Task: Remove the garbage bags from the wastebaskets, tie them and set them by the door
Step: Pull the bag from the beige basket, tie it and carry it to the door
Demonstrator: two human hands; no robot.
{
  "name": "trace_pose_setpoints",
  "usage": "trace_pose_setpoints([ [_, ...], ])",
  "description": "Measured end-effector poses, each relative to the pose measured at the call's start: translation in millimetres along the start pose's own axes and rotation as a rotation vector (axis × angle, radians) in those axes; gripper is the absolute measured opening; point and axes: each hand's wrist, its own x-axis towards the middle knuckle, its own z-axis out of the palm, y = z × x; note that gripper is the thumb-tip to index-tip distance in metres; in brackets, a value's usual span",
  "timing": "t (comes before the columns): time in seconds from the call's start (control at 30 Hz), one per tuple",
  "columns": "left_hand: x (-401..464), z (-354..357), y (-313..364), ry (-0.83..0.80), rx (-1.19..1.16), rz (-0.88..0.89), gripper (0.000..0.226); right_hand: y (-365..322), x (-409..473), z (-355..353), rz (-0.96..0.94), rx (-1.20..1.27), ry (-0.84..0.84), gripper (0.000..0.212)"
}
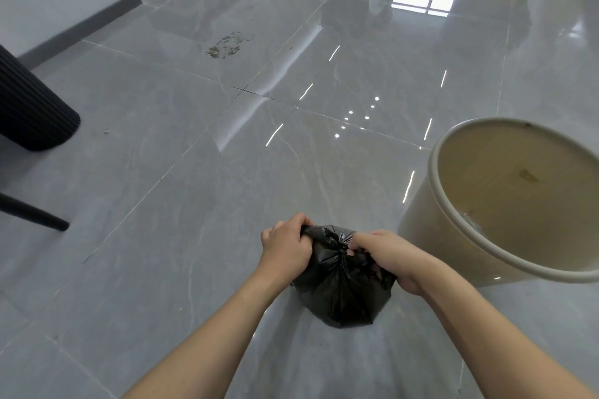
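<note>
Both hands grab the black bag (337, 285) tight at its bunched top: left hand (287, 244) and right hand (385, 253). Beside it stands a cream wastebasket (434, 236).

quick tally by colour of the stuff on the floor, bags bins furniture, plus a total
black: 3 (garbage bag, ribbed round base, slanted furniture leg)
beige: 1 (wastebasket, no bag inside)
total: 4
Left hand and right hand both grip the bag's gathered top.
</note>
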Motion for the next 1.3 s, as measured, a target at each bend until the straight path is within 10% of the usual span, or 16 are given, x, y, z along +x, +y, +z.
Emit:
trace_pose_setpoints([
  [0.37, -26.6, -21.6, -1.2, -0.004, -0.205, 0.034, 0.041, 11.0, 15.9, -5.8, -0.009, 0.331, 0.053, 0.032],
  [0.7, -52.8, 0.0, 4.6, 0.047, 0.169, 0.393, 0.032, 10.8, 15.4, 7.9, -0.017, 0.520, 0.078, 0.029],
  [1.03, -33.4, -31.8, 35.2, -0.245, -0.749, -0.294, 0.015, 8.2, 16.5, -5.6, -0.130, 0.455, 0.102, 0.029],
  [1.3, -17.5, -41.9, 7.3, -0.261, -0.793, -0.396, 0.026, 17.0, 22.7, -12.0, -0.220, 0.319, 0.162, 0.033],
])
